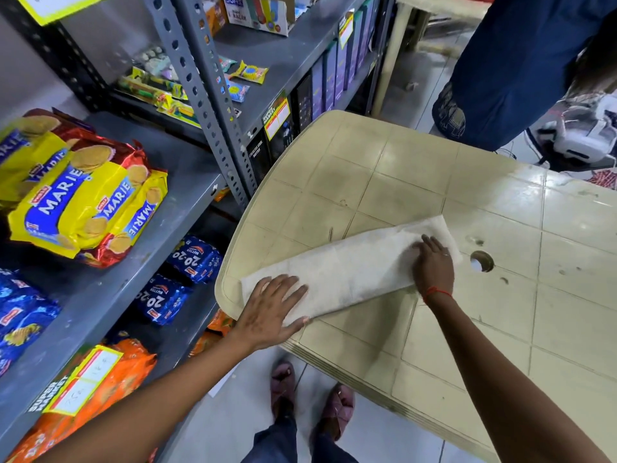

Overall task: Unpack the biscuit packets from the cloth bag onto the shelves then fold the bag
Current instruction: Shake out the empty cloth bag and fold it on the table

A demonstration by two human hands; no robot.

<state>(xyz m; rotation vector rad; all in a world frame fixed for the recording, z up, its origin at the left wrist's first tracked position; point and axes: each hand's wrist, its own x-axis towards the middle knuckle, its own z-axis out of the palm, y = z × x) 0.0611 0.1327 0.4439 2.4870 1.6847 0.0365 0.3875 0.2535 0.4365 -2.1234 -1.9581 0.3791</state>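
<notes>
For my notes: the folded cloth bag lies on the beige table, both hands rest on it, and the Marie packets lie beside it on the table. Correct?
One error: in the head view the Marie packets lie on the grey shelf, not the table. The left hand and right hand do rest on the folded cloth bag.

Both bare forearms reach forward, well apart. The left hand (272, 304) lies palm down, fingers straight and spread, on the left end of the folded white cloth bag (350, 270). The right hand (434, 267), a red thread round its wrist, presses its fingertips on the bag's right end.
</notes>
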